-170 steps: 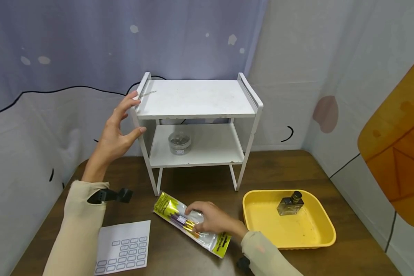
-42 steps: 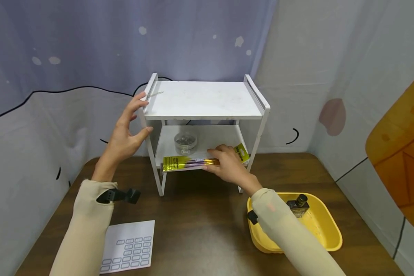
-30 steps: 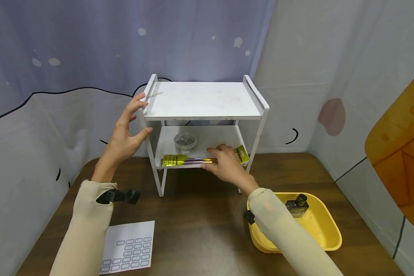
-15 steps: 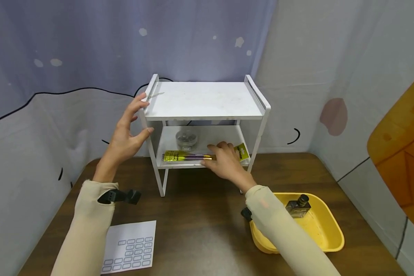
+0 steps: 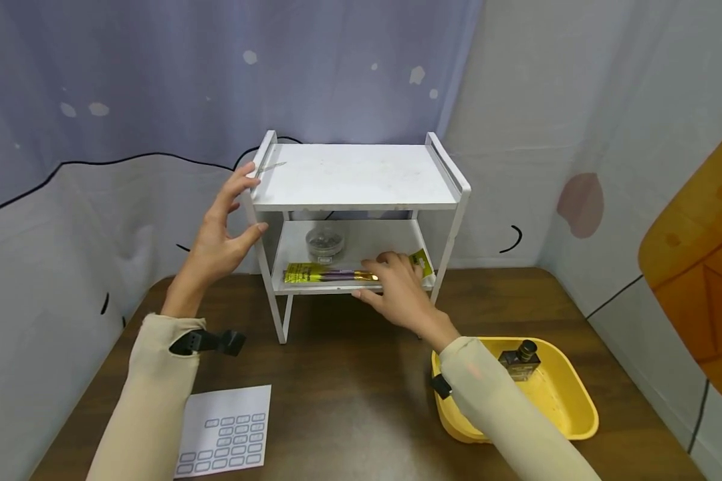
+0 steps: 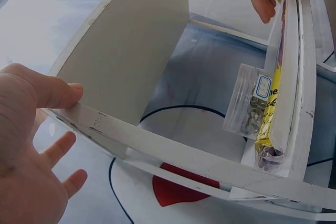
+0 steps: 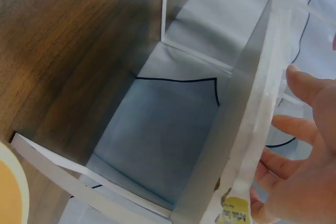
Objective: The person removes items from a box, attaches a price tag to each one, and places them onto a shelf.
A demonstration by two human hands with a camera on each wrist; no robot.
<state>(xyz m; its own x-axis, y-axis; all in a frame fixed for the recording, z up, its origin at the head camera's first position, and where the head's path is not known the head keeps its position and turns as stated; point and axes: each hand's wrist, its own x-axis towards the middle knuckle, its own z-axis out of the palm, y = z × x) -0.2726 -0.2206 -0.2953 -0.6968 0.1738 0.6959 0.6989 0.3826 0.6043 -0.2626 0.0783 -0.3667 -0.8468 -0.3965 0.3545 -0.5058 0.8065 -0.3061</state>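
A pack of paintbrushes (image 5: 327, 274), yellow-green at the ends with purple handles, lies along the front of the lower shelf (image 5: 379, 234) of a white two-tier rack. My right hand (image 5: 400, 290) is over its right part, fingers loosely spread, thumb apart from the pack and before the shelf edge. In the right wrist view, those fingers (image 7: 294, 124) show spread beside the board. My left hand (image 5: 213, 240) is at the rack's left post, thumb and fingers apart; in the left wrist view a digit touches the white frame (image 6: 157, 148). Behind the pack sits a round clear tub (image 5: 325, 242).
The rack's top board (image 5: 355, 174) stands above the shelf. At right, a yellow basin (image 5: 562, 401) holds a dark square bottle with a black cap (image 5: 520, 361). A sheet of labels (image 5: 225, 431) lies at front left on the brown table (image 5: 337, 401).
The brush pack has gone from the table onto the lower shelf and slid slightly back. In the last half second, my right hand's thumb and fingers have loosened from it. The left hand stays.
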